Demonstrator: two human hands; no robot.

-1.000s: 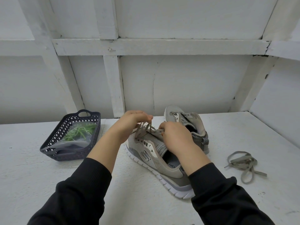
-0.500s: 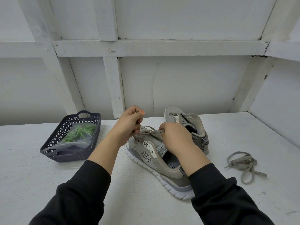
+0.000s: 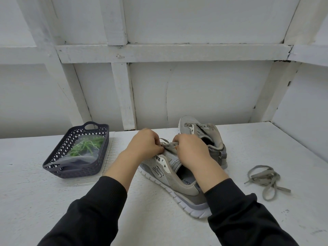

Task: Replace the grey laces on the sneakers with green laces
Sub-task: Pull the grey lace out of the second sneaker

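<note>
Two hands: the left hand [image 3: 143, 145] and the right hand [image 3: 190, 151]. Two grey sneakers: the near sneaker [image 3: 170, 176] under the hands, the far sneaker [image 3: 209, 132] just beyond the right hand. Two grey laces: the threaded lace [image 3: 168, 143] between the hands, the loose lace [image 3: 264, 178] well right of them. One basket [image 3: 78, 172] left of the left hand holds one clear bag [image 3: 87, 156] of green laces [image 3: 85, 146], too tangled to count.

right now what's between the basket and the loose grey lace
In the head view: the near sneaker, the far sneaker behind it, plus the left hand and right hand pinching the near one's lace.
</note>
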